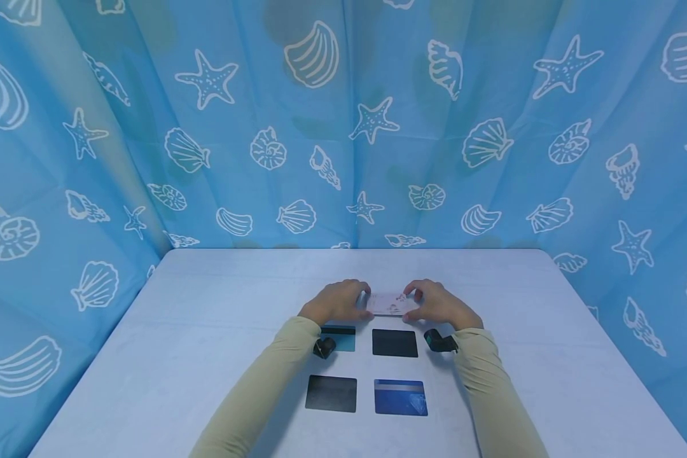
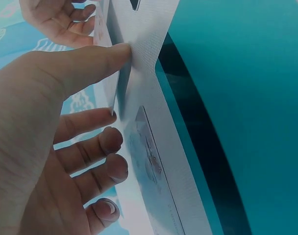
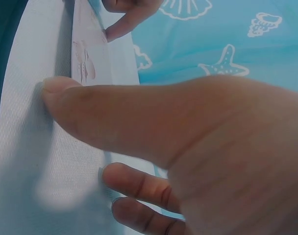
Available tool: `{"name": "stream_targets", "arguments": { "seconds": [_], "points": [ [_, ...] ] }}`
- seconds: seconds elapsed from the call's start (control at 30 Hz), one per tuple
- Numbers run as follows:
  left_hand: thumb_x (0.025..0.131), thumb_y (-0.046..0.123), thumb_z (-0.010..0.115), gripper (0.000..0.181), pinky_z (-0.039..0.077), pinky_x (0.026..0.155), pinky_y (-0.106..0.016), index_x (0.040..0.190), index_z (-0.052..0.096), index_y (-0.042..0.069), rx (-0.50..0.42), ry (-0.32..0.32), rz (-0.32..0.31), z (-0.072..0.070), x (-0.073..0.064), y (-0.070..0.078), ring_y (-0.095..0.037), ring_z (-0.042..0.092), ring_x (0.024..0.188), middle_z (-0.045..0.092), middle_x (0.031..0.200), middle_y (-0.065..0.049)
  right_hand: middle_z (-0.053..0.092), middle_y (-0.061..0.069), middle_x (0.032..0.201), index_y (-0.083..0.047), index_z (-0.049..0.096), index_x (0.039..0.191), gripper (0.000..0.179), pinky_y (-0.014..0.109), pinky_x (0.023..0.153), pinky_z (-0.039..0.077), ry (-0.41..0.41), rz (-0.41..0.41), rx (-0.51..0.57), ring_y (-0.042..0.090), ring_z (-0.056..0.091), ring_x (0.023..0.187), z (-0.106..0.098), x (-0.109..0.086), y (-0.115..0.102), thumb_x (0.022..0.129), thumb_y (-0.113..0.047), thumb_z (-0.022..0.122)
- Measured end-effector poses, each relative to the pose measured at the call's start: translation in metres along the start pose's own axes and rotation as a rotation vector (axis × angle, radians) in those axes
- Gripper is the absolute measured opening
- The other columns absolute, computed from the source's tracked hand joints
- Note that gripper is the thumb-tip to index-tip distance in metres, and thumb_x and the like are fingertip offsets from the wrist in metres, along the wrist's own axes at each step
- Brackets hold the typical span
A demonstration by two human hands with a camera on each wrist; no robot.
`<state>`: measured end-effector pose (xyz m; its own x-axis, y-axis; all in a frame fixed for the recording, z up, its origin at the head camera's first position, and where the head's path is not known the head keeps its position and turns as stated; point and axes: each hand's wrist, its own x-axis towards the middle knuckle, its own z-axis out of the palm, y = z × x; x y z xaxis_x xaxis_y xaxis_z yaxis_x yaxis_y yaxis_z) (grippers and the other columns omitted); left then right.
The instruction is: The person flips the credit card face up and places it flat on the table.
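A pale card with pink print [image 1: 388, 305] is held between two hands, toward the middle of the far edge of the white worktop [image 1: 223, 299].
Its left end is pinched by the left hand [image 1: 339, 301], its right end by the right hand [image 1: 437, 303], both with narrow grip. Nearer to the front edge, a teal magnetic-stripe card [image 1: 346, 344] and a black card [image 1: 395, 343] are laid; still nearer, a dark grey card [image 1: 331, 394] and a blue card [image 1: 401, 398].

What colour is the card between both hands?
The card is whitish pink with reddish marks, clearest in head view.
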<state>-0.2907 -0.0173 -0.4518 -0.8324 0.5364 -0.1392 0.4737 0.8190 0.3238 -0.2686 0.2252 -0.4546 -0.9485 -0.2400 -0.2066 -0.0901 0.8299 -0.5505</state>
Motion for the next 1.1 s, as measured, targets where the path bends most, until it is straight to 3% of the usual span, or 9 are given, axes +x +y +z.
{"name": "stream_targets", "arguments": {
  "seconds": [1.1],
  "points": [
    [0.093, 0.045, 0.075, 0.057, 0.053, 0.103, -0.039, 0.140, 0.061, 0.018, 0.021, -0.008, -0.004, 0.0003, -0.0015, 0.0008, -0.016, 0.061, 0.104, 0.067, 0.131, -0.002, 0.063, 0.017, 0.121, -0.008, 0.062, 0.133, 0.061, 0.046, 0.090, 0.054, 0.012, 0.037, 0.019, 0.029, 0.059, 0.101, 0.0041, -0.0022, 0.0005, 0.081, -0.023, 0.089]
  ]
}}
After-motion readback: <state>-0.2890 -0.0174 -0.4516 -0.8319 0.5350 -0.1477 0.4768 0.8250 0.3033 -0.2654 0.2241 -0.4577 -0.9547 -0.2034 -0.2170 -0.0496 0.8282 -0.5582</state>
